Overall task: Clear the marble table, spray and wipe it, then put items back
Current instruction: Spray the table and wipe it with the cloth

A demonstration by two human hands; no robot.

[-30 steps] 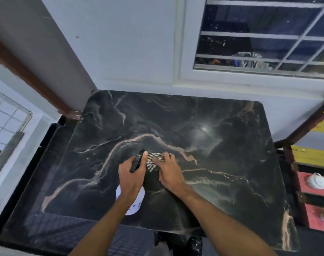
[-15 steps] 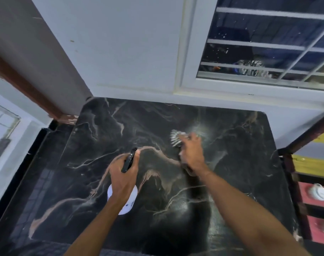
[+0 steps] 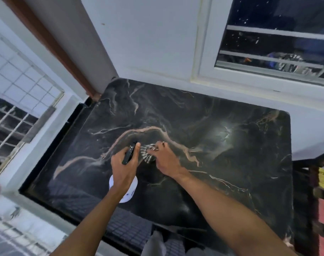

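The black marble table (image 3: 222, 145) with tan veins fills the middle of the view and carries nothing but my hands' items. My left hand (image 3: 123, 168) grips a spray bottle (image 3: 123, 191) with a white body and a black nozzle, held just above the table's near left part. My right hand (image 3: 165, 160) presses a striped black-and-white cloth (image 3: 147, 154) flat on the marble, right beside the bottle's nozzle. Most of the cloth is hidden under my fingers.
A white wall and a barred window (image 3: 273, 43) stand behind the table. A grilled window (image 3: 13, 111) lies to the left. At the right edge, a shelf unit (image 3: 323, 200) with red and yellow shelves stands close to the table.
My right hand has dragged the cloth from the table's far middle back toward me and left, beside the spray bottle. My left hand has kept its hold on the bottle.
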